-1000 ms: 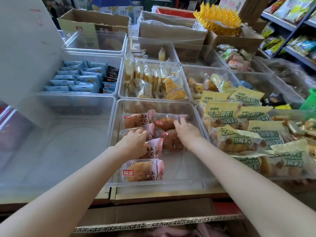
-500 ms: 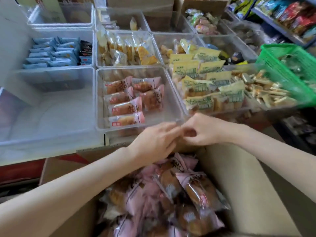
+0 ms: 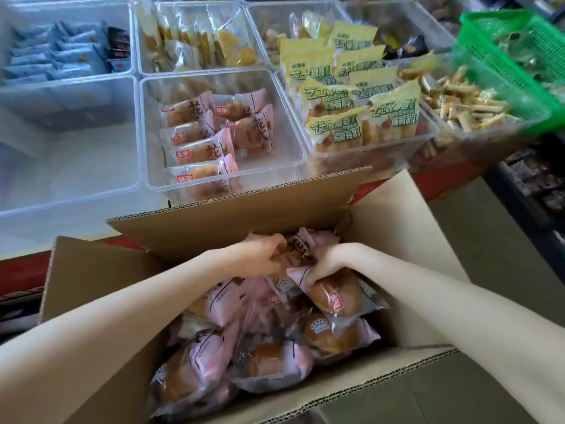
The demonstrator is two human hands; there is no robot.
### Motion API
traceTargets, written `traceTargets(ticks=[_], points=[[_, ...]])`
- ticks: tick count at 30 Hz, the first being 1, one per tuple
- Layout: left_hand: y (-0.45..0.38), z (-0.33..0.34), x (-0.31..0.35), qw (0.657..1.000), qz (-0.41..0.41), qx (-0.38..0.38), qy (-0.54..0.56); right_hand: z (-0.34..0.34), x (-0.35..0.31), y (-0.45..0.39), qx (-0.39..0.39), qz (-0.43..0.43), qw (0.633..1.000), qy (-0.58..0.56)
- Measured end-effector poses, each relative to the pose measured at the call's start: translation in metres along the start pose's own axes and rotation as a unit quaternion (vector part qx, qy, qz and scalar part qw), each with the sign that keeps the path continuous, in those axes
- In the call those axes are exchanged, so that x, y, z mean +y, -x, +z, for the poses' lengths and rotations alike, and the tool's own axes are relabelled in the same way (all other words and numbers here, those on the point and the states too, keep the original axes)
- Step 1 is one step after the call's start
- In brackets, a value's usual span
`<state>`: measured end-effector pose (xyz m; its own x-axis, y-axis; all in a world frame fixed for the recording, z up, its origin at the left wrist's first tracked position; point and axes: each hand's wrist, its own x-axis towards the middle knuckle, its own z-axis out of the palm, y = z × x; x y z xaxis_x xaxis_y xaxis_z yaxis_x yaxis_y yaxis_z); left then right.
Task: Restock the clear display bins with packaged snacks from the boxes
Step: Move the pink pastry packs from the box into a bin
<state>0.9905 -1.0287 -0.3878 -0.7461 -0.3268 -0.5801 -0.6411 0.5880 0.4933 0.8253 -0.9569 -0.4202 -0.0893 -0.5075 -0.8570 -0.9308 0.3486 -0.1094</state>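
An open cardboard box [image 3: 406,228] in front of me is full of pink-wrapped pastry packets [image 3: 269,362]. Both my hands are down in its far end. My left hand [image 3: 263,255] grips a pink packet [image 3: 298,250] at the top of the pile. My right hand [image 3: 330,261] has its fingers curled round another pink packet [image 3: 333,296]. Beyond the box stands a clear display bin [image 3: 293,142] holding several of the same pink packets [image 3: 214,136] on its left side.
To the left is a clear bin [image 3: 76,166] with nothing visible in it. On the right, a bin [image 3: 428,139] holds yellow-green snack bags, then a bin of small wrapped sticks [image 3: 470,108] and a green basket [image 3: 501,56]. Blue packets [image 3: 58,53] and yellow packets [image 3: 214,41] fill the rear bins.
Both hands left the pink packets in the display bin, drew back over the box, and now reach down into it and grip packets. The view has tilted down.
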Motion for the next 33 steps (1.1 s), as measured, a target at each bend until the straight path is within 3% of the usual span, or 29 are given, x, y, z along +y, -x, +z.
traceTargets(ticks=[2, 4, 6, 11, 13, 15, 17, 19, 22, 23, 25, 27, 28, 30, 33], points=[[0.007, -0.008, 0.006, 0.991, -0.054, -0.047, 0.111, -0.016, -0.012, 0.015, 0.049, -0.040, 0.998, -0.028], [0.023, -0.026, 0.015, 0.944, -0.094, -0.085, 0.305, -0.044, -0.026, 0.044, 0.061, -0.072, 0.991, -0.090], [0.041, -0.050, 0.020, 0.902, -0.077, -0.084, 0.416, -0.074, -0.039, 0.074, 0.069, -0.103, 0.988, -0.086], [0.080, -0.114, 0.026, 0.885, 0.007, 0.020, 0.466, -0.136, -0.067, 0.139, 0.126, -0.139, 0.980, -0.068], [0.091, -0.138, 0.030, 0.877, 0.029, 0.083, 0.472, -0.161, -0.075, 0.153, 0.202, -0.140, 0.969, -0.040], [0.093, -0.162, 0.029, 0.863, 0.035, 0.167, 0.475, -0.185, -0.080, 0.154, 0.333, -0.134, 0.932, -0.056], [0.091, -0.183, 0.030, 0.871, 0.013, 0.240, 0.429, -0.206, -0.086, 0.146, 0.452, -0.142, 0.864, -0.172], [0.085, -0.197, 0.027, 0.899, -0.010, 0.305, 0.314, -0.220, -0.092, 0.136, 0.489, -0.168, 0.809, -0.279], [0.070, -0.217, 0.006, 0.892, -0.032, 0.358, 0.275, -0.233, -0.089, 0.119, 0.453, -0.192, 0.818, -0.299], [0.067, -0.224, -0.002, 0.892, -0.045, 0.365, 0.263, -0.236, -0.087, 0.118, 0.456, -0.189, 0.833, -0.248], [0.060, -0.235, -0.014, 0.910, -0.089, 0.374, 0.157, -0.242, -0.084, 0.114, 0.518, -0.187, 0.835, -0.007], [0.050, -0.242, -0.016, 0.921, -0.105, 0.370, 0.056, -0.243, -0.088, 0.107, 0.545, -0.209, 0.779, 0.227], [0.044, -0.244, -0.014, 0.926, -0.098, 0.363, 0.016, -0.243, -0.092, 0.100, 0.544, -0.210, 0.759, 0.289], [0.028, -0.248, -0.012, 0.929, -0.089, 0.356, -0.045, -0.250, -0.098, 0.084, 0.548, -0.163, 0.751, 0.330], [0.004, -0.256, -0.021, 0.920, -0.086, 0.374, -0.077, -0.264, -0.100, 0.057, 0.520, -0.101, 0.792, 0.304]])
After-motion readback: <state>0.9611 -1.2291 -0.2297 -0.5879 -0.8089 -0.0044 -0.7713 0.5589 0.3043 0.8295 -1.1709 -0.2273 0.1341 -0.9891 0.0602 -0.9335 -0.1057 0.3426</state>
